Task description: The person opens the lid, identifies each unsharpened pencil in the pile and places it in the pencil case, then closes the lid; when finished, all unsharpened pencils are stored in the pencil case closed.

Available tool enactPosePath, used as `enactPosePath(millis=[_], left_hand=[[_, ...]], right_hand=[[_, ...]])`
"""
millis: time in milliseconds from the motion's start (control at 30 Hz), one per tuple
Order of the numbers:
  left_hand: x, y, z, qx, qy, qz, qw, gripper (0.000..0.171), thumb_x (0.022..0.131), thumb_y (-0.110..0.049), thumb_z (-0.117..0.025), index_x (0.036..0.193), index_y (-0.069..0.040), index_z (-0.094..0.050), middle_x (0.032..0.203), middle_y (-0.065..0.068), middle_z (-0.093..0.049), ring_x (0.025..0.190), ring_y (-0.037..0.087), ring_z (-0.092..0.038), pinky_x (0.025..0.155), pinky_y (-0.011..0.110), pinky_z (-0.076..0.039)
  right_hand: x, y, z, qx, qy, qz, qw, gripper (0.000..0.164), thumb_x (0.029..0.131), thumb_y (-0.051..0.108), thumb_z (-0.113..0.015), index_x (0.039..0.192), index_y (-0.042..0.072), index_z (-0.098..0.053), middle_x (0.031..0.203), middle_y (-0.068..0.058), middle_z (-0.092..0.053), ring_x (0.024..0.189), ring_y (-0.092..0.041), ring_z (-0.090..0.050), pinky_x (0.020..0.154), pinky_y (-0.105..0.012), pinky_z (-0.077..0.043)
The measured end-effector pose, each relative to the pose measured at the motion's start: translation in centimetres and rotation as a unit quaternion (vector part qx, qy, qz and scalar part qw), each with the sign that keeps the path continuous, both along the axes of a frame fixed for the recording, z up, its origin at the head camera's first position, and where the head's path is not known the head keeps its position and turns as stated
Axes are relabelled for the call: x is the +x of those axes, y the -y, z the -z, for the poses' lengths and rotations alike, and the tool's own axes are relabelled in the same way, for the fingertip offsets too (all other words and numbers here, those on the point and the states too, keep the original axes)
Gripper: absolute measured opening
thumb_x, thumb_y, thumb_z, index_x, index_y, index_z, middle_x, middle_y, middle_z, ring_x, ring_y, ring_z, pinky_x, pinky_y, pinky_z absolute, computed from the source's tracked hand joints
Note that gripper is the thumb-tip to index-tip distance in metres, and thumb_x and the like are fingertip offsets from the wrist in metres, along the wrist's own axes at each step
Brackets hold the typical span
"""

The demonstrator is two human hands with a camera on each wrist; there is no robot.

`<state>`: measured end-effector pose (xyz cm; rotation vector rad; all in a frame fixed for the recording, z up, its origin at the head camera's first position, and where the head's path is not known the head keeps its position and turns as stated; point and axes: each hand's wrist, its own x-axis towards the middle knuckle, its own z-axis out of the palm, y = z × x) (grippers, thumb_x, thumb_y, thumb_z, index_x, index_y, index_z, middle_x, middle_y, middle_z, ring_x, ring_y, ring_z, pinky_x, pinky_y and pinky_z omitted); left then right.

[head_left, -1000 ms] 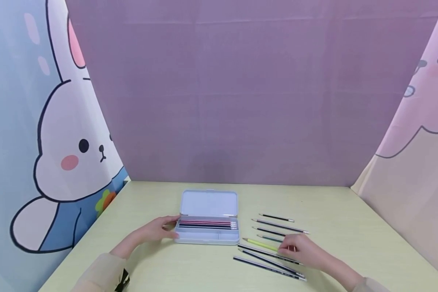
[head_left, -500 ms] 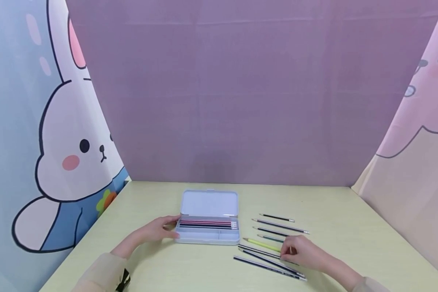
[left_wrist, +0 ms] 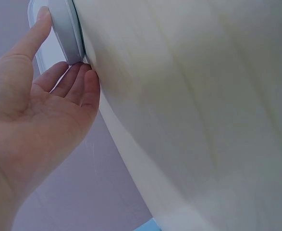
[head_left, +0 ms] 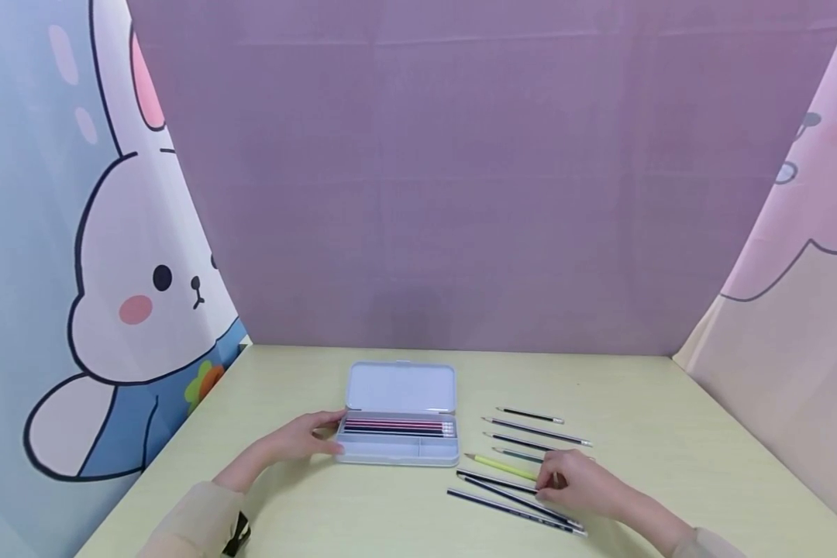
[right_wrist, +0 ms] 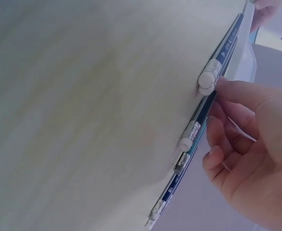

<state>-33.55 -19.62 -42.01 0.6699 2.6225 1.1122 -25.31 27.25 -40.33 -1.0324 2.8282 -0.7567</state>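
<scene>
An open white pencil case (head_left: 397,459) lies on the table; red and dark pencils (head_left: 394,428) fill its back compartment. My left hand (head_left: 298,439) grips the case's left end, thumb at the front corner and fingers at the back. The left wrist view shows that thumb and the fingertips against the case (left_wrist: 66,33). To the right, my right hand (head_left: 580,482) pinches a black striped pencil (head_left: 495,482) near its eraser end, which the hand hides. A yellow-green pencil (head_left: 504,466) lies just behind it, its rear end also hidden. In the right wrist view, thumb and fingers (right_wrist: 237,94) meet beside the pencils.
Several loose pencils (head_left: 537,431) lie behind the right hand, roughly side by side. Two more dark pencils (head_left: 509,509) lie in front, eraser ends close together. A purple curtain (head_left: 418,194) stands at the table's back edge, with printed cloth (head_left: 132,294) on both sides.
My right hand has shifted slightly right and toward the front, from beside the yellow-green pencil to the black striped one. My left hand and the case have stayed put.
</scene>
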Motion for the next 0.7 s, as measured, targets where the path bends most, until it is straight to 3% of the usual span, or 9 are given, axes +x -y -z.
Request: enactPosePath(millis=[133, 400, 700], left_hand=[[0.0, 0.0, 0.0, -0.002, -0.002, 0.003, 1.0000, 0.076, 0.082, -0.031, -0.072, 0.141, 0.003, -0.037, 0.140, 0.025, -0.043, 0.126, 0.041, -0.044, 0.099, 0.054, -0.041], [0.0, -0.1, -0.1, -0.010, 0.000, -0.002, 0.9999, 0.077, 0.082, -0.034, -0.072, 0.140, 0.003, -0.038, 0.140, 0.025, -0.043, 0.126, 0.041, -0.043, 0.101, 0.055, -0.039], [-0.1, 0.0, 0.0, -0.003, -0.004, 0.000, 1.0000, 0.077, 0.081, -0.033, -0.072, 0.140, 0.004, -0.039, 0.140, 0.025, -0.043, 0.127, 0.042, -0.042, 0.102, 0.056, -0.037]], right_hand=[[0.0, -0.1, 0.0, 0.001, -0.006, 0.003, 1.000, 0.003, 0.082, 0.016, -0.070, 0.082, 0.015, -0.068, 0.077, 0.015, -0.057, 0.065, 0.007, -0.048, 0.055, -0.015, -0.047], [0.1, -0.6, -0.1, -0.060, -0.030, -0.021, 0.998, 0.008, 0.083, 0.006, -0.067, 0.081, 0.013, -0.062, 0.073, 0.013, -0.058, 0.064, 0.007, -0.049, 0.052, -0.016, -0.047], [-0.5, -1.4, -1.1, -0.046, -0.062, -0.048, 0.996, 0.005, 0.085, 0.009, -0.068, 0.088, 0.010, -0.071, 0.079, 0.006, -0.065, 0.067, 0.007, -0.051, 0.053, -0.016, -0.046]])
